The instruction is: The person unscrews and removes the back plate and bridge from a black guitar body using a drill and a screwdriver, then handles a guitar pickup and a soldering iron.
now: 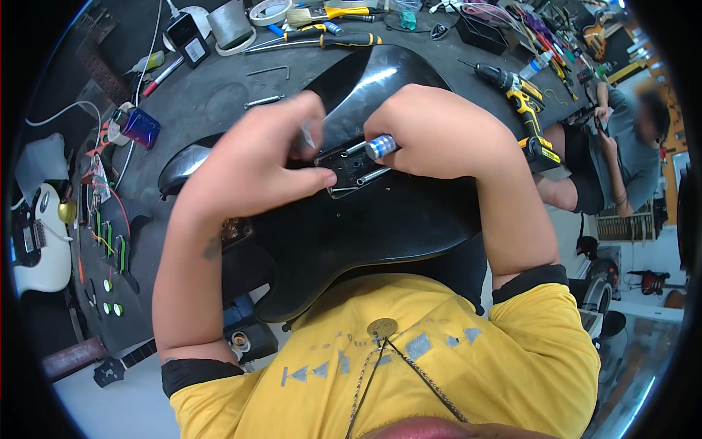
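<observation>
A glossy black electric guitar body [409, 212] lies back up in front of me, with a rectangular cavity [344, 192] holding metal springs [374, 175]. My right hand [439, 135] is closed over the cavity's right side, around a blue-and-silver banded cylinder [380, 146] that looks like a tool handle; its far part is hidden by my fingers. My left hand [263, 157] is at the cavity's left end, its thumb reaching to the edge. Its other fingers are curled and blurred, with a small pale, shiny bit showing by them that I cannot name.
A hex key [274, 71] and a loose spring [265, 101] lie beyond the body. Screwdrivers [344, 40] and a brush [311, 16] are further back. At right stands a yellow-black cordless drill [525, 110], near a seated person [621, 146]. A white guitar body [44, 241] is at left.
</observation>
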`<state>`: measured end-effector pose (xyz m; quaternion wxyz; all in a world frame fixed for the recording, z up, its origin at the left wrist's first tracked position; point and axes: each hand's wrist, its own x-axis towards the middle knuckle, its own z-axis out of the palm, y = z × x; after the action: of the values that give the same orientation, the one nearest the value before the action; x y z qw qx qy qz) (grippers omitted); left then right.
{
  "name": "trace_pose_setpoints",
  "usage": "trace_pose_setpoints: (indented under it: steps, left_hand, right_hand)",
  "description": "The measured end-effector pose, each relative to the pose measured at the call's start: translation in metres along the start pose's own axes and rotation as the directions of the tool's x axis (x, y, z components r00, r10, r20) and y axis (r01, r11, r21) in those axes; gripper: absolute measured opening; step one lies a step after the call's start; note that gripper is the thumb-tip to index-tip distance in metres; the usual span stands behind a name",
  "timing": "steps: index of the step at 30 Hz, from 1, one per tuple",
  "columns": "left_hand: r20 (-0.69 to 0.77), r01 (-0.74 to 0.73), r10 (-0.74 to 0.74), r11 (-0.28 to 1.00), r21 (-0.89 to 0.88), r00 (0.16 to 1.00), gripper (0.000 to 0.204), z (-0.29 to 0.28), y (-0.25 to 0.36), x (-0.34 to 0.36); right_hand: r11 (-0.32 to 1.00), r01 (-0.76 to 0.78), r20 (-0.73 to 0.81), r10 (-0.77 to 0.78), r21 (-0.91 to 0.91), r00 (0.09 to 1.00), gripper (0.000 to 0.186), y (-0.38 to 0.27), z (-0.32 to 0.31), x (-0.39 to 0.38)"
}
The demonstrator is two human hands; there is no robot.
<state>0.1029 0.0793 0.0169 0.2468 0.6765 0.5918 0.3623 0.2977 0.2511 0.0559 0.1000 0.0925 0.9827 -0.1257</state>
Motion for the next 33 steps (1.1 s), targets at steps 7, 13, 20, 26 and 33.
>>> trace_pose_setpoints:
  steps: [7,13,20,26,33]
  left_hand:
    - [0.090,-0.082,0.053,0.932,0.352,0.995,0.023,0.024,0.007,-0.001]
    - [-0.069,-0.030,0.070,0.888,0.460,0.995,0.014,0.050,0.016,-0.003]
    - [-0.132,-0.022,0.092,0.888,0.459,0.987,0.018,0.051,0.013,-0.005]
    - [-0.072,-0.052,0.097,0.879,0.475,0.993,0.021,0.051,0.018,-0.003]
    - [-0.048,-0.006,0.025,0.934,0.357,0.999,0.027,0.037,0.019,-0.003]
  right_hand:
    - [0.993,0.106,0.080,-0.109,0.048,0.991,0.025,0.000,0.008,-0.006]
    - [0.975,0.186,0.080,-0.196,0.120,0.977,0.023,0.015,0.013,0.009]
    - [0.934,0.266,0.032,-0.282,0.239,0.959,0.023,0.026,0.015,0.016]
    - [0.946,0.256,-0.017,-0.258,0.201,0.966,0.023,0.029,0.017,0.021]
    - [0.983,0.082,0.067,-0.094,0.163,0.993,0.019,0.017,0.011,0.019]
